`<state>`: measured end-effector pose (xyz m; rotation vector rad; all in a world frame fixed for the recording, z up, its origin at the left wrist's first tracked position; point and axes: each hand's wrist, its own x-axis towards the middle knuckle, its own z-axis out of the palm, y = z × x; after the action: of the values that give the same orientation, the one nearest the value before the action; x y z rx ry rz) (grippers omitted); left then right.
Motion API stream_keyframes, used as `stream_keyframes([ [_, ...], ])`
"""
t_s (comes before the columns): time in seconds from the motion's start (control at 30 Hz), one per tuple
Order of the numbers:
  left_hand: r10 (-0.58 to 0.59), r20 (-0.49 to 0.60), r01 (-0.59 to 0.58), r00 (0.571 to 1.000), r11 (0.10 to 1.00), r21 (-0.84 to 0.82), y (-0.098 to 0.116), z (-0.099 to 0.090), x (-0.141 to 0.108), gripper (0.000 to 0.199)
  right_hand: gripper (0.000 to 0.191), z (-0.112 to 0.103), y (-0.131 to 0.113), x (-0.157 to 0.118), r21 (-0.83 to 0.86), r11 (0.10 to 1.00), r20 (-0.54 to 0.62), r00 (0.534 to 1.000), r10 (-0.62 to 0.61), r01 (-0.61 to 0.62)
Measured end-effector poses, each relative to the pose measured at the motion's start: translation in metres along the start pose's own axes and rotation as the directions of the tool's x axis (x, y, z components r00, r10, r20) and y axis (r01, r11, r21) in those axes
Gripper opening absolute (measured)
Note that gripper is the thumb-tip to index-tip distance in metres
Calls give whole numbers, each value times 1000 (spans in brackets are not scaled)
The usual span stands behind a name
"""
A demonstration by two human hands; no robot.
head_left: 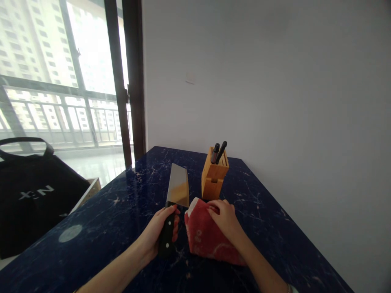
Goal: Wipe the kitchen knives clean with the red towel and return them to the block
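Note:
My left hand [163, 228] is wrapped round the black riveted handle of a cleaver [178, 184]. The cleaver's broad steel blade points away from me and mirrors some of the wood beside it. To its right, my right hand [222, 215] has its fingers closed on the upper part of a red cloth [203, 234] with a pale edge. The cloth lies bunched and folded on the table. Just behind the cloth stands a wooden knife block [212, 183], with a few black handles sticking out of its top.
The dark blue marble-patterned table [122, 228] runs up to a grey wall [275, 89]. A round pale mark [70, 233] shows on its left part. At far left, a black bag [36, 195] sits beside the table, near a glass sliding door with a dark frame [134, 81].

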<state>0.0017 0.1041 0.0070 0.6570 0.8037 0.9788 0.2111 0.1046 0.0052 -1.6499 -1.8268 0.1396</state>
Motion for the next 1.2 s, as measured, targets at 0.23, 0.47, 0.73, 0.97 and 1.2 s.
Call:
stream_keyframes([
  [0.23, -31, 32, 23, 999, 970, 243, 3, -15, 14, 28, 9, -28, 13, -2, 400, 907, 15, 990, 137, -132],
  [0.47, -116, 0, 98, 993, 842, 531, 21, -26, 8, 43, 7, -46, 35, 5, 630, 703, 74, 927, 367, -329],
  [0.73, -194, -64, 184, 979, 698, 692, 35, -52, -4, 49, 21, -70, 44, 3, 803, 444, 199, 882, 428, -397],
  [0.97, -275, -46, 208, 960, 595, 776, 49, -69, -15, 44, 19, -40, 42, 7, 662, 596, 365, 890, 274, -455],
  [1.2, -330, 33, 169, 944, 565, 808, 59, -48, -18, 38, 21, 8, 52, 44, 595, 640, 434, 864, 254, -487],
])
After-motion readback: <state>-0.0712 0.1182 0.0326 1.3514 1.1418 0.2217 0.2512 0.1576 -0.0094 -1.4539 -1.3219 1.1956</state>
